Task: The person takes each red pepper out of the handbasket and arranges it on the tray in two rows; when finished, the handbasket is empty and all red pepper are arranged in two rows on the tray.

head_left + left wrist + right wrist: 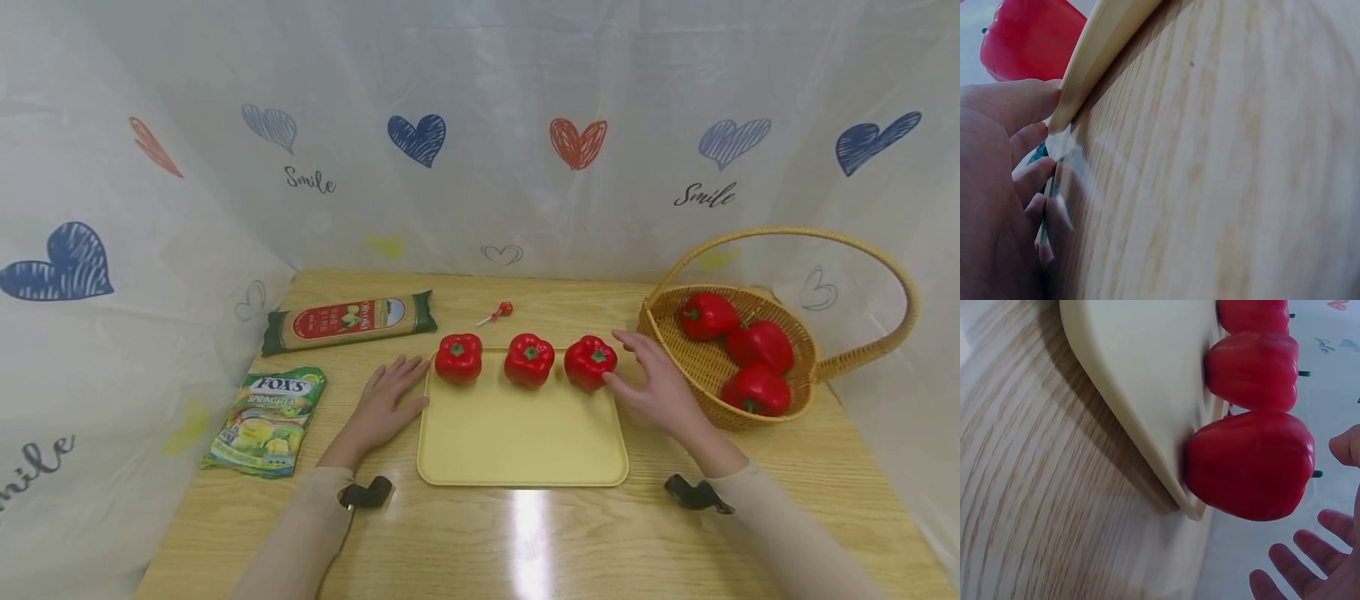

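Seeing open room across the near part of the yellow tray. Counting three red peppers along its far edge, three more in one basket. Resting the left hand, loosely extended, against the tray's left edge; spreading the right hand wide beside the rightmost pepper, just apart.

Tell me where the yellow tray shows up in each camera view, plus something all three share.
Head: yellow tray below and slightly right of centre, between the left hand and right hand.
Left wrist: yellow tray at upper left, only a slanting strip of its edge.
Right wrist: yellow tray at upper middle, left of the red peppers, cut off by the top.
Shared landmark: the wooden table.
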Available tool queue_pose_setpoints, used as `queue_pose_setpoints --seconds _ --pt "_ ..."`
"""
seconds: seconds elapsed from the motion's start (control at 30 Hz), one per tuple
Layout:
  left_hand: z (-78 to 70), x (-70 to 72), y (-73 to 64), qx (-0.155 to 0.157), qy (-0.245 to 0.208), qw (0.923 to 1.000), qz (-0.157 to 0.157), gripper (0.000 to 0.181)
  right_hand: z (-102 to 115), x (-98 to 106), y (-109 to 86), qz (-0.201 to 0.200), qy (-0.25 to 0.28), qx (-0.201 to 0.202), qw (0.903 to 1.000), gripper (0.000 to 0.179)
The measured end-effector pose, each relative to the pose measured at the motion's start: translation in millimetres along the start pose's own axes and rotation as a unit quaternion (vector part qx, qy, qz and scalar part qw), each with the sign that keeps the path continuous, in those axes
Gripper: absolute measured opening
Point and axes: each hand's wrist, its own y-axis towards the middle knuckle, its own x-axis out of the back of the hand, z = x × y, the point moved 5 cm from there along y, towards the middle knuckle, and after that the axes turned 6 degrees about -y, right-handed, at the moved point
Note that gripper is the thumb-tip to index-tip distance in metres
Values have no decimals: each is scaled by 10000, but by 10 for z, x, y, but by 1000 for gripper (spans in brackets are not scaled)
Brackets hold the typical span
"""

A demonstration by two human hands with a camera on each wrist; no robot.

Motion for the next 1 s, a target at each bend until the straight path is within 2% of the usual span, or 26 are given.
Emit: queue_pose_setpoints --seconds 0.27,0.73,1.0 --pt "-15 6 -8 12 -32 10000 1 62 -40 120 -69 -16 23 -208 9998 67" --pt "-6 9 0 26 -3 10000 2 62 -98 385 -174 -265 -339 -339 9985 69" --pt "-3 7 -3 27 -16 10000 2 62 -168 503 -234 -463 -604 -265 9967 66"
